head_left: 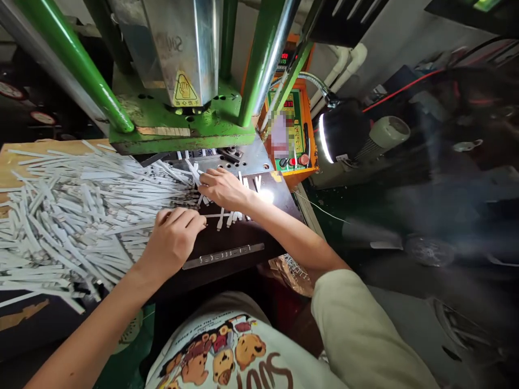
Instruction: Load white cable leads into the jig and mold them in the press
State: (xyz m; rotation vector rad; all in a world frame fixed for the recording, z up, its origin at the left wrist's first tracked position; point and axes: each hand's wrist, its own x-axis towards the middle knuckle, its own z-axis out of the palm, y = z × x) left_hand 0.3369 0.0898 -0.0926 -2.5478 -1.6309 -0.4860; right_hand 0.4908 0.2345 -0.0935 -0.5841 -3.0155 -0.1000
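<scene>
A large heap of short flat white cables (93,205) with small plug ends covers the left of the dark work table. My left hand (176,235) is closed at the heap's right edge, its fingers curled. A thin white strip (214,216) runs out from its fingertips to the right; its far end meets other pieces. My right hand (225,188) is closed in a pinch near the press bed, with a white flat cable (193,170) at its fingertips. Several loose cables (230,219) with plugs lie below my right wrist. The fingertips are partly hidden.
A green press (178,129) with a hand-warning sign stands over the metal bed (249,154). An orange control box (292,129) and a lit lamp (326,138) are at right. A clear strip with small metal parts (225,255) lies along the table's front.
</scene>
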